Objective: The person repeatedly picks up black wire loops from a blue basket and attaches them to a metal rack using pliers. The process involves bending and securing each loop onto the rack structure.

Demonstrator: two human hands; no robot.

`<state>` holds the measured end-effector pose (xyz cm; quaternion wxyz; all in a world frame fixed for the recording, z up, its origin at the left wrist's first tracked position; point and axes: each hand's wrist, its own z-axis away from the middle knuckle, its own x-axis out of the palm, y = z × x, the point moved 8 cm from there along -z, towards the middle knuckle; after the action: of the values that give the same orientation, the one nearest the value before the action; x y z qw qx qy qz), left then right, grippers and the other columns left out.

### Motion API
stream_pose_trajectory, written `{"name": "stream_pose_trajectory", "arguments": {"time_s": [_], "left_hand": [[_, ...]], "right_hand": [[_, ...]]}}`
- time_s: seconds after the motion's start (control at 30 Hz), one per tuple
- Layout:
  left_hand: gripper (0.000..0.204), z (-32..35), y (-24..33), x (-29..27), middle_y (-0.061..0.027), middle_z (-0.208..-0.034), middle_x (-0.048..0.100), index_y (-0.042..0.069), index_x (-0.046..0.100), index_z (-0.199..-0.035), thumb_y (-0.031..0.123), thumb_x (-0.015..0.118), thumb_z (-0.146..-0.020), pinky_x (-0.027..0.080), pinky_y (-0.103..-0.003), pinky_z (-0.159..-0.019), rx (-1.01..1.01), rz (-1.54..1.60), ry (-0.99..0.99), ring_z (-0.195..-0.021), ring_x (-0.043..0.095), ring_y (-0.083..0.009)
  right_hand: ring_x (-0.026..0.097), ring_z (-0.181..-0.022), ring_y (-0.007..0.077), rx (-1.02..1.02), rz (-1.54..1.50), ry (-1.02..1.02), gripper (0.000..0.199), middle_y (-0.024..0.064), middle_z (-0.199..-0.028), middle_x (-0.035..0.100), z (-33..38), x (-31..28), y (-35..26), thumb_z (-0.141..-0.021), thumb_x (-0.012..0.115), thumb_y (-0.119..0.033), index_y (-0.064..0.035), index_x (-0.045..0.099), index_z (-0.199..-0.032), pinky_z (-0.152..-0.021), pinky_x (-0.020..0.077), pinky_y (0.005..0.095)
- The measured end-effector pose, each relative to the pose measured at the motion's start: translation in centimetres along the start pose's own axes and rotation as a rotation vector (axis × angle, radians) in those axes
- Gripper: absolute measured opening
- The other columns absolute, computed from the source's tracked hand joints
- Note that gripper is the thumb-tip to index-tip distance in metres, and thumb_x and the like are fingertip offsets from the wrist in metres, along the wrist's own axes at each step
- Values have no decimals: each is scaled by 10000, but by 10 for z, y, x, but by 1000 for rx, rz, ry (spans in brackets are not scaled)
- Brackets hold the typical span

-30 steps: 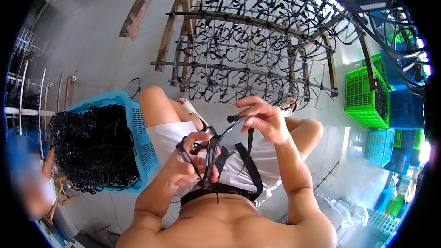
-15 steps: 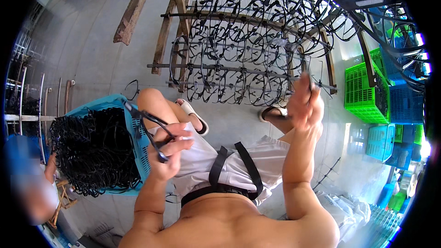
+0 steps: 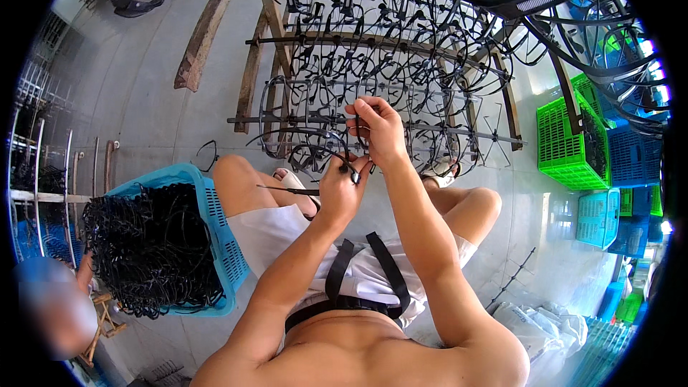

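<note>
My left hand (image 3: 341, 192) is closed around a thin black curved plastic frame (image 3: 308, 135), whose arc reaches out to the left. A slim dark rod-like piece (image 3: 290, 190) also sticks out leftward from this hand. Close beside it, my right hand (image 3: 381, 132) has its fingers pinched on a narrow black strip (image 3: 357, 123); whether that strip belongs to the same frame I cannot tell. Both hands are in front of a rack rod (image 3: 437, 127) hung with many similar black frames.
A light-blue basket (image 3: 231, 272) heaped with black frames stands left of my legs. Wooden rack posts (image 3: 204, 36) rise ahead. Green crates (image 3: 555, 140) are stacked at right, white plastic bags (image 3: 537, 333) lower right. Another person (image 3: 54, 308) is at far left.
Both hands have come together in front of the rack. The left moved right and forward with the frame; the right swung left from the rod's right end.
</note>
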<state>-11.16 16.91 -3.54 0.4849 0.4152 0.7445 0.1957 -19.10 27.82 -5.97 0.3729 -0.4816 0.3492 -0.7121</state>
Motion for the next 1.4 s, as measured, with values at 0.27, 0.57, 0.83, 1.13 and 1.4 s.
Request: {"name": "stream_pose_trajectory", "arguments": {"time_s": [0.27,0.57,0.83,1.13,1.4], "left_hand": [[156,0,-4,-1,-108,-846,591,59,673,-890,60,721,-742,479,-336,-561,12,52,77,-654,580,-257],[191,-6,-17,9,-104,-915,574,17,655,-967,80,689,-791,447,-326,-602,-171,266,87,-702,542,-215],[145,-4,-22,18,-107,-954,558,15,654,-910,91,673,-788,451,-315,-619,-309,336,-111,-772,544,-208],[150,28,23,-36,-182,-947,612,29,578,-927,-33,552,-793,484,-412,-694,-143,350,-120,-837,593,-366],[290,48,77,-74,-84,-942,624,45,603,-1077,-55,412,-883,454,-239,-537,-382,1155,-1068,-598,549,-90]], "right_hand": [[599,-691,133,-33,-59,22,166,85,-901,651,3,-3,-1,-895,611,-164,-27,569,-980,-604,505,264],[617,-718,149,19,-31,-44,137,108,-886,667,21,-3,-9,-899,596,-157,-22,589,-925,-639,516,272],[611,-724,139,19,15,-40,156,100,-891,668,22,-8,-7,-900,595,-168,-27,577,-962,-638,508,265],[564,-973,278,-942,1089,182,338,151,-1059,601,95,16,-87,-864,594,-136,-25,535,-1179,-911,418,379],[540,-907,233,-283,663,-1147,484,143,-1034,539,155,55,-62,-895,591,-370,19,548,-1179,-813,433,326]]}}
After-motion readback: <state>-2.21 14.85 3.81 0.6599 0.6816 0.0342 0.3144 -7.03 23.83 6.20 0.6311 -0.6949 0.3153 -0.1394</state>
